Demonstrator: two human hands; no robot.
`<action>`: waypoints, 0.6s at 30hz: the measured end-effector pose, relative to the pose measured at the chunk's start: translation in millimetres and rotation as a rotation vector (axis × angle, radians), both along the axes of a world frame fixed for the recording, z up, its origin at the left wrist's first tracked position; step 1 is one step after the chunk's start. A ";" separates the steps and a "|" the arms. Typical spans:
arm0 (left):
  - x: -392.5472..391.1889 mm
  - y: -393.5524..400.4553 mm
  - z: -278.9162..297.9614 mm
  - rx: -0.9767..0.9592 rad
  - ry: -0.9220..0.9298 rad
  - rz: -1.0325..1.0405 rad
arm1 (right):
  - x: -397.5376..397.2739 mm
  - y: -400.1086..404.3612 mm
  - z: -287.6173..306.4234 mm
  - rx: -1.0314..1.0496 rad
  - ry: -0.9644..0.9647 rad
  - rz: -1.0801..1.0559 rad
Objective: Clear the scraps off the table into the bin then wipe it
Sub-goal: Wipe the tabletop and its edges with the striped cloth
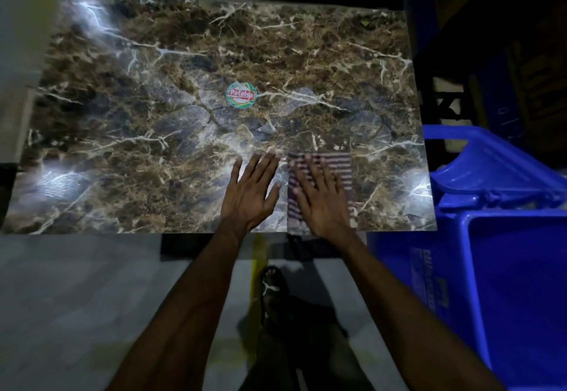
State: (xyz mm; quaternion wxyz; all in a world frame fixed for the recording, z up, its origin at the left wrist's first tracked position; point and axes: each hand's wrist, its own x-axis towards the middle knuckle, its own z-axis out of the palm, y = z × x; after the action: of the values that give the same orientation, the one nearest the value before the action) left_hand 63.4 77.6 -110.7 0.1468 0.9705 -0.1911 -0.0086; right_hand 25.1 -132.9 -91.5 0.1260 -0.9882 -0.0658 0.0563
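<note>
Hands first: I have two of them flat on the table, both near its front edge. My left hand lies palm down on the bare marbled top, fingers spread wide, holding nothing. My right hand is just beside it, pressed flat on one striped cloth, fingers splayed across the stripes rather than closed around it. The cloth lies against the front edge, right of centre, and its far end shows past my fingertips. One round sticker sits near the middle of the tabletop, well apart from both hands. I can see no loose scraps on the surface in this dim light. One blue bin stands just off the table's right end, open at the top, beside my right forearm.
</note>
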 end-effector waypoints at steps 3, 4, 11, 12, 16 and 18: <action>0.1 -0.6 0.8 0.000 0.020 0.010 | -36.8 -26.6 3.6 -0.015 0.056 0.060; 0.9 -1.2 1.9 -0.005 0.028 0.013 | -41.3 -40.8 6.5 -0.010 0.079 0.039; -7.1 -54.8 7.4 -0.005 0.093 0.274 | 16.5 -65.6 5.9 -0.012 0.032 -0.165; -10.9 -75.0 8.5 -0.023 0.102 0.351 | 24.7 -58.4 4.2 -0.020 0.014 -0.179; -25.8 -121.5 4.3 -0.026 0.026 0.386 | 14.0 -55.0 4.6 0.006 -0.022 -0.048; -28.0 -124.6 3.1 -0.001 -0.009 0.269 | -8.8 -75.1 6.1 -0.001 -0.025 0.069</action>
State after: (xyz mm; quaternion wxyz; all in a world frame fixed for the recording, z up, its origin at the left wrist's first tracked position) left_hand 35.4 -47.0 -107.6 0.1464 0.9873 -0.0601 0.0154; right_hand 16.3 -208.1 -85.4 0.1228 -0.9861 -0.1012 0.0481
